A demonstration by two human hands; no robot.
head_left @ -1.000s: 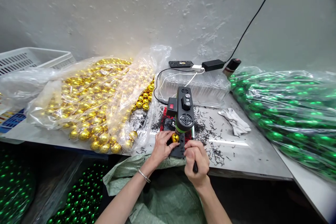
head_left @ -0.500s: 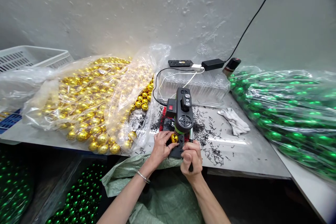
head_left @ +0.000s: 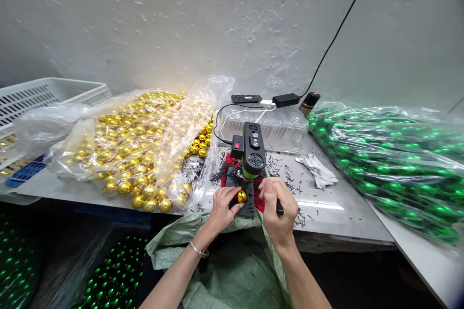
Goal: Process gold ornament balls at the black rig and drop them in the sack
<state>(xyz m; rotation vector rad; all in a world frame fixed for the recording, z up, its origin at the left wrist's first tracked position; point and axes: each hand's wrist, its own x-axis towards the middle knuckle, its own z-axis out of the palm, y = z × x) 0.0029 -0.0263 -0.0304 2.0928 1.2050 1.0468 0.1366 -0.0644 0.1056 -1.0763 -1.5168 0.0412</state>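
A shiny gold ball (head_left: pixel 241 196) is held between the thumb and fingers of my left hand (head_left: pixel 222 208), over the black base (head_left: pixel 247 208) of a small machine. Above and just behind the ball is the machine's black head (head_left: pixel 253 149), with round vents, buttons and a green ring underneath. My right hand (head_left: pixel 279 207) is wrapped round a black lever handle (head_left: pixel 280 208) to the right of the base. Red matting (head_left: pixel 258 198) shows under the machine.
Gold balls (head_left: pixel 145 154) in clear plastic lie left, a bag of green balls (head_left: pixel 380 169) right. A white glove (head_left: pixel 318 171), a clear box (head_left: pixel 282 128) and a power adapter (head_left: pixel 286 100) are behind. Black scraps litter the metal table (head_left: pixel 348 212). A green sack (head_left: pixel 232 270) hangs in front.
My right hand has swung the lever handle outward to the right. The gold ball in my left hand now sits clear of the machine's head, nearer me. The view has shifted slightly.
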